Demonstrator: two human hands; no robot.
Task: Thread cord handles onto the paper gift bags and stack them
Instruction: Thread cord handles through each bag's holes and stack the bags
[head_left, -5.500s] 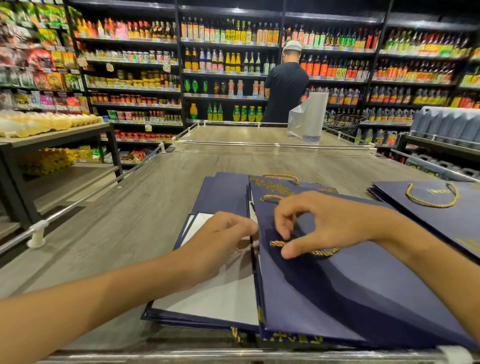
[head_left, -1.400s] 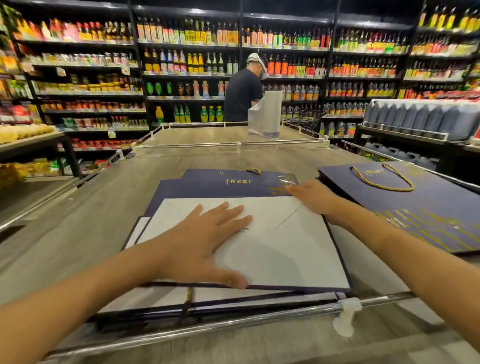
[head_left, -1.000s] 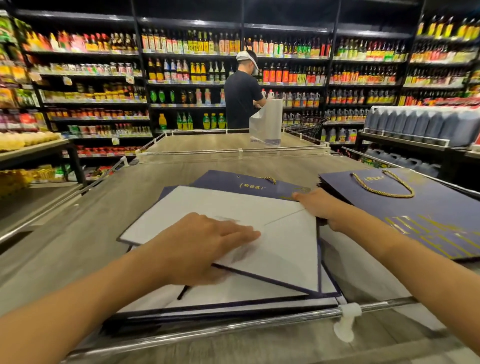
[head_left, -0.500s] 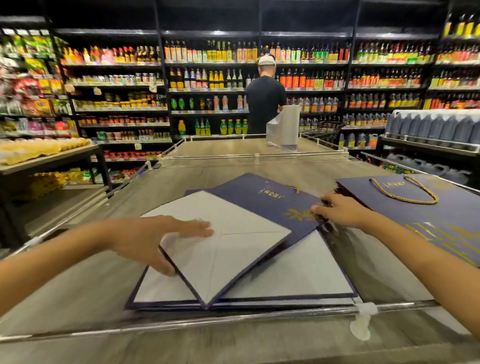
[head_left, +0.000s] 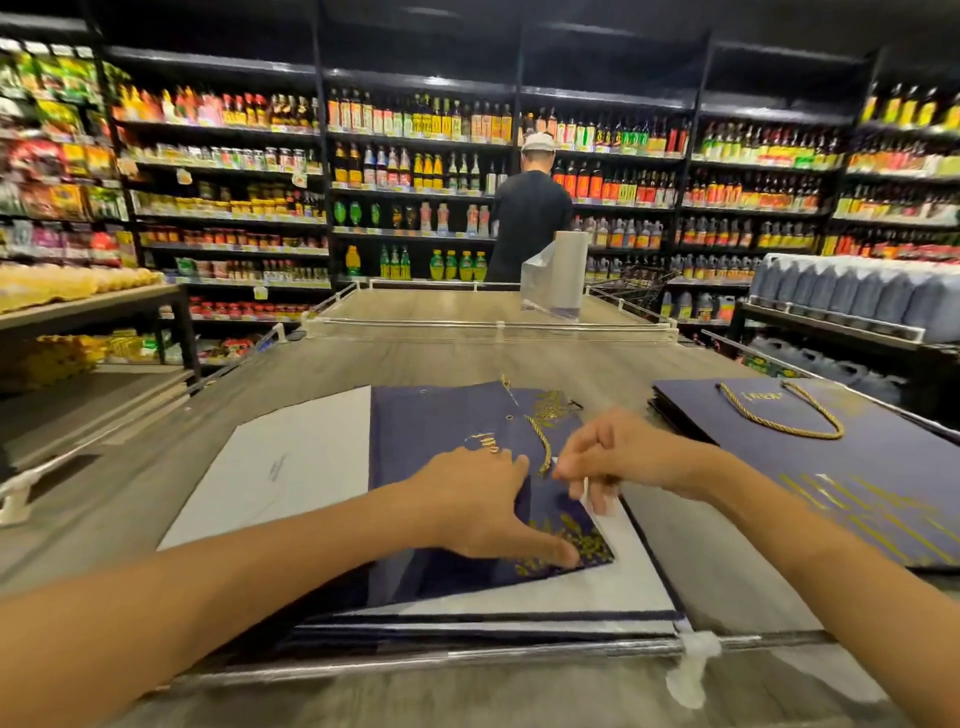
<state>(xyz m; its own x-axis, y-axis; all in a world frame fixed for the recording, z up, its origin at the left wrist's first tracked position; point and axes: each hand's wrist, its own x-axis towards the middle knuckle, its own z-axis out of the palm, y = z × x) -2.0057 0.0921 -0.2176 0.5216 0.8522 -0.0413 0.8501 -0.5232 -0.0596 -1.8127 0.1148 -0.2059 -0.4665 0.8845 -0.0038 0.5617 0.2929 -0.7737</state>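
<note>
A navy gift bag (head_left: 447, 431) with gold print lies flat on a pile of flat bags (head_left: 519, 603), its white base panel (head_left: 291, 467) folded out to the left. My left hand (head_left: 483, 504) presses flat on the bag's face, fingers spread, thumb near the lower gold pattern. A short gold cord (head_left: 540, 441) lies on the bag near its punched holes. My right hand (head_left: 618, 457) pinches at the cord's lower end. To the right lies a stack of finished navy bags (head_left: 872, 483), the top one with a gold cord handle (head_left: 779, 415).
A metal rail (head_left: 415, 662) with a white clip (head_left: 693, 660) runs along the table's near edge. A clear divider (head_left: 488, 327) crosses the wooden table farther back, with a clear plastic bag (head_left: 556, 280) behind it. A person in a black shirt (head_left: 530, 218) faces the bottle shelves.
The top bag has been swung round on the pile, so its navy face lies in the middle and its white base to the left. Both hands have moved onto it, the right one to the cord.
</note>
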